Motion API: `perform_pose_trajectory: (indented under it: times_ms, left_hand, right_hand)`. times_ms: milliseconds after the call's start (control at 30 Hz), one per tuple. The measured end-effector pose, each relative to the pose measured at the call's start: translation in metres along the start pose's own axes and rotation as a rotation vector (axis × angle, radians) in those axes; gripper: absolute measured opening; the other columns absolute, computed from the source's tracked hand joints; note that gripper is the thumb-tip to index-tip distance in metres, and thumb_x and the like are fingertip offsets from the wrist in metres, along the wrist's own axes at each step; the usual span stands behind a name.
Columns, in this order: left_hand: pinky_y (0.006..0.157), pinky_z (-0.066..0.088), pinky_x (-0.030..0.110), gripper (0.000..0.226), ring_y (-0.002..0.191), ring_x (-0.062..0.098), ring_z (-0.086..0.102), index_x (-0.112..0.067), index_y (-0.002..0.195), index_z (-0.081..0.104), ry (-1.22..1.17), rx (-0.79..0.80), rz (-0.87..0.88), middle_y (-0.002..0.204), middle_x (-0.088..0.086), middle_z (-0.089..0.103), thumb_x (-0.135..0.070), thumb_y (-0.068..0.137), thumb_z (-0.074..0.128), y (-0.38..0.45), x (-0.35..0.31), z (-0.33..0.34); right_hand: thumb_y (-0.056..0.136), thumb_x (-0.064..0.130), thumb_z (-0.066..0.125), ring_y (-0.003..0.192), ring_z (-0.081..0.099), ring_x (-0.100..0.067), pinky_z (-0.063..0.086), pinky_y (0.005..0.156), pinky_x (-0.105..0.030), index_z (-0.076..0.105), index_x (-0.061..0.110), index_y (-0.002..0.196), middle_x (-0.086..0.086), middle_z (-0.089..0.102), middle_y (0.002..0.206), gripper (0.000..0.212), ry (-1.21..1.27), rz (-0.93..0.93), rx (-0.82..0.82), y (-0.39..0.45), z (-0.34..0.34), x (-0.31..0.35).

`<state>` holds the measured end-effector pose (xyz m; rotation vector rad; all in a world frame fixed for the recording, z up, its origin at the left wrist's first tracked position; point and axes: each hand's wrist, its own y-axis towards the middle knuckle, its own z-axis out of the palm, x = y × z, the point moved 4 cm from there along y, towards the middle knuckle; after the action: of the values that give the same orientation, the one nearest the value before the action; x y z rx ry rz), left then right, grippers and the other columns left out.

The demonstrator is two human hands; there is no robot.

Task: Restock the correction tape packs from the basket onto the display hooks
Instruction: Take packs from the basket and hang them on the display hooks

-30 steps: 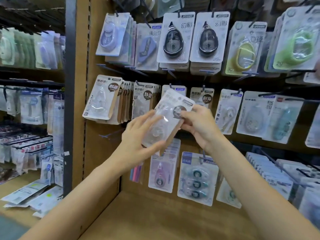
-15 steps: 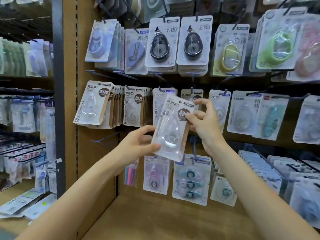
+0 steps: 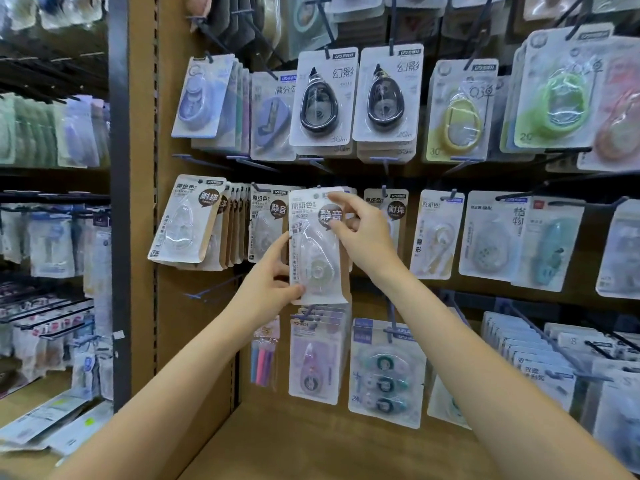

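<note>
While held upright, long axis vertical, correction tape pack [image 3: 317, 247] pinched low by left hand [image 3: 266, 289], top by right hand [image 3: 360, 233]; hook hidden behind pack top.

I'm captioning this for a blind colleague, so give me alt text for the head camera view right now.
Two bare hands hold a clear correction tape pack upright against a pegboard display: the left hand pinches its lower left edge, the right hand holds its top right corner. Rows of similar packs hang on hooks around it.
</note>
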<state>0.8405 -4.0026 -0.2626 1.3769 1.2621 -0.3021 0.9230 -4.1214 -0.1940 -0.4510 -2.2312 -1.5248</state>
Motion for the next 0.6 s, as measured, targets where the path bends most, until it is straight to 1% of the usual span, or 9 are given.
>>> perform_pose_trajectory:
  times_ms: [67, 100, 167, 233, 333, 367, 467, 533, 600]
  left_hand:
    - [0.072, 0.055, 0.027, 0.081, 0.082, 0.018, 0.07, -0.04, 0.144, 0.017, 0.013, -0.024, 0.002, 0.102, 0.0, 0.066, -0.002, 0.087, 0.061, 0.0, 0.005, -0.006]
    - [0.072, 0.055, 0.027, 0.081, 0.082, 0.018, 0.069, -0.042, 0.144, 0.018, 0.018, -0.035, 0.004, 0.102, -0.001, 0.066, -0.003, 0.087, 0.061, 0.0, 0.008, -0.008]
    - [0.067, 0.055, 0.02, 0.081, 0.082, 0.016, 0.069, -0.044, 0.143, 0.017, 0.039, -0.049, 0.013, 0.104, 0.001, 0.064, -0.005, 0.087, 0.061, 0.001, 0.014, -0.012]
    - [0.064, 0.054, 0.017, 0.08, 0.082, 0.015, 0.069, -0.046, 0.141, 0.016, 0.059, -0.056, 0.026, 0.104, 0.001, 0.063, -0.007, 0.087, 0.061, 0.001, 0.019, -0.016]
    - [0.07, 0.057, 0.024, 0.08, 0.081, 0.015, 0.069, -0.052, 0.136, 0.016, 0.085, -0.06, 0.051, 0.105, -0.001, 0.061, -0.007, 0.088, 0.061, 0.002, 0.027, -0.021]
    - [0.072, 0.056, 0.026, 0.08, 0.081, 0.015, 0.069, -0.052, 0.136, 0.015, 0.092, -0.061, 0.052, 0.105, -0.003, 0.061, -0.007, 0.088, 0.061, 0.002, 0.03, -0.024]
    - [0.07, 0.056, 0.021, 0.079, 0.081, 0.011, 0.066, -0.044, 0.141, 0.017, 0.113, -0.119, 0.082, 0.103, -0.005, 0.059, -0.007, 0.088, 0.061, -0.001, 0.038, -0.036]
    - [0.067, 0.051, 0.012, 0.073, 0.08, 0.001, 0.061, -0.039, 0.14, 0.023, 0.156, -0.231, 0.156, 0.1, -0.007, 0.057, -0.004, 0.087, 0.06, -0.004, 0.038, -0.051]
    - [0.067, 0.048, 0.008, 0.066, 0.079, 0.0, 0.056, -0.037, 0.137, 0.03, 0.245, -0.367, 0.231, 0.1, -0.007, 0.053, -0.002, 0.087, 0.057, -0.01, 0.038, -0.07]
  right_hand:
    - [0.09, 0.001, 0.055, 0.106, 0.059, -0.013, 0.05, 0.095, -0.035, 0.047, 0.019, 0.133, 0.004, 0.051, 0.13, 0.048, 0.063, 0.023, 0.06, 0.0, 0.006, -0.006]
    - [0.089, -0.001, 0.055, 0.113, 0.057, -0.015, 0.049, 0.097, -0.037, 0.044, 0.021, 0.136, 0.006, 0.048, 0.132, 0.053, 0.082, 0.032, 0.103, -0.001, 0.01, -0.008]
    - [0.087, -0.002, 0.056, 0.12, 0.054, -0.016, 0.049, 0.098, -0.039, 0.036, 0.025, 0.14, 0.005, 0.045, 0.138, 0.063, 0.12, 0.051, 0.178, -0.004, 0.016, -0.011]
    - [0.087, -0.004, 0.056, 0.118, 0.055, -0.017, 0.051, 0.095, -0.039, 0.03, 0.027, 0.142, 0.003, 0.045, 0.138, 0.068, 0.174, 0.087, 0.219, -0.005, 0.021, -0.013]
    - [0.087, -0.007, 0.055, 0.106, 0.062, -0.014, 0.054, 0.089, -0.034, 0.026, 0.025, 0.145, 0.015, 0.049, 0.12, 0.072, 0.211, 0.122, 0.263, -0.005, 0.028, -0.014]
    - [0.087, -0.008, 0.055, 0.104, 0.063, -0.014, 0.054, 0.088, -0.034, 0.026, 0.025, 0.145, 0.015, 0.05, 0.117, 0.073, 0.204, 0.126, 0.268, -0.004, 0.031, -0.014]
    - [0.086, -0.007, 0.056, 0.103, 0.064, -0.016, 0.054, 0.089, -0.038, 0.028, 0.026, 0.145, 0.006, 0.049, 0.125, 0.073, 0.185, 0.122, 0.252, 0.0, 0.047, -0.013]
    - [0.086, -0.005, 0.057, 0.104, 0.063, -0.017, 0.054, 0.09, -0.038, 0.03, 0.027, 0.145, 0.001, 0.046, 0.135, 0.072, 0.168, 0.102, 0.233, 0.006, 0.063, -0.01]
    - [0.085, -0.002, 0.059, 0.1, 0.062, -0.019, 0.054, 0.087, -0.037, 0.031, 0.027, 0.145, -0.007, 0.045, 0.138, 0.072, 0.145, 0.086, 0.23, 0.016, 0.085, -0.004]
